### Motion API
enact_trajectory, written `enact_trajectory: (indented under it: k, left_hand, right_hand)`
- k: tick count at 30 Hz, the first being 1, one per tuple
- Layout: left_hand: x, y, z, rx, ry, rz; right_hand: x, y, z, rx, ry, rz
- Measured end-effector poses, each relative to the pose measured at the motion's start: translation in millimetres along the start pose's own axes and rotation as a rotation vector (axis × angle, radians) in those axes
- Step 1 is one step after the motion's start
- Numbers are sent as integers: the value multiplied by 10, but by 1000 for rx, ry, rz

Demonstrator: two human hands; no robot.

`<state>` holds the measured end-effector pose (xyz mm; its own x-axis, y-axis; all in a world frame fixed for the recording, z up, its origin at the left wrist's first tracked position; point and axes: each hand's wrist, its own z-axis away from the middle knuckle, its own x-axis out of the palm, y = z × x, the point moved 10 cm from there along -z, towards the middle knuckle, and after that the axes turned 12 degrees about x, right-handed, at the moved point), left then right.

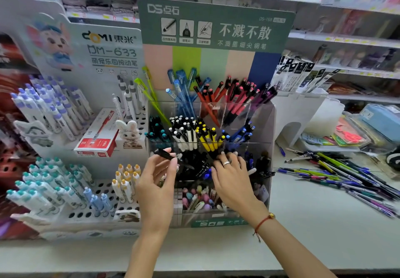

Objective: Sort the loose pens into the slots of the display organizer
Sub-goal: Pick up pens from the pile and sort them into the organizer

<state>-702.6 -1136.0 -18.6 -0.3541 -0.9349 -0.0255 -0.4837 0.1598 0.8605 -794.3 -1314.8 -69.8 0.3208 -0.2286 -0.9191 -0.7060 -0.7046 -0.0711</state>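
A clear tiered display organizer [267, 126] with a green header card stands at the centre of the counter. Its slots hold pens grouped by colour: blue and red at the back, then teal, white, yellow and navy, with black ones in front. My left hand [159, 182] pinches a black pen [165, 154] between thumb and fingers just over the front left slots. My right hand [231, 176], wearing a ring, reaches into the black pens in the front middle slot, its fingertips curled among them. A heap of loose pens [337, 174] lies on the counter to the right.
A white pegboard pen stand [91, 213] with purple, teal and orange-capped pens fills the left. On it sit a red pen box [97, 136] and a rabbit figurine [129, 134]. A white rack [300, 113] and packaged stationery [350, 135] stand at the right; shelves run behind.
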Motion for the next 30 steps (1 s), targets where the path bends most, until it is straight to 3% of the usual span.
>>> enact_trajectory:
  k: [3, 7, 9, 15, 24, 30]
  left_hand:
    - [155, 85, -39, 180, -86, -102]
    - [410, 119, -52, 486, -260, -412]
    - [456, 46, -45, 553, -287, -469]
    - [594, -218, 25, 650, -397, -594]
    - [675, -409, 154, 541, -572, -726]
    - [1038, 83, 140, 578, -609, -646]
  right_hand:
    - [-10, 56, 57, 39, -20, -89]
    - [-30, 96, 164, 38, 26, -102]
    - [-21, 130, 226, 41, 41, -118]
    - [135, 140, 300, -25, -20, -81]
    - [-37, 165, 212, -87, -110, -224]
    - [-657, 828, 328, 18, 241, -354]
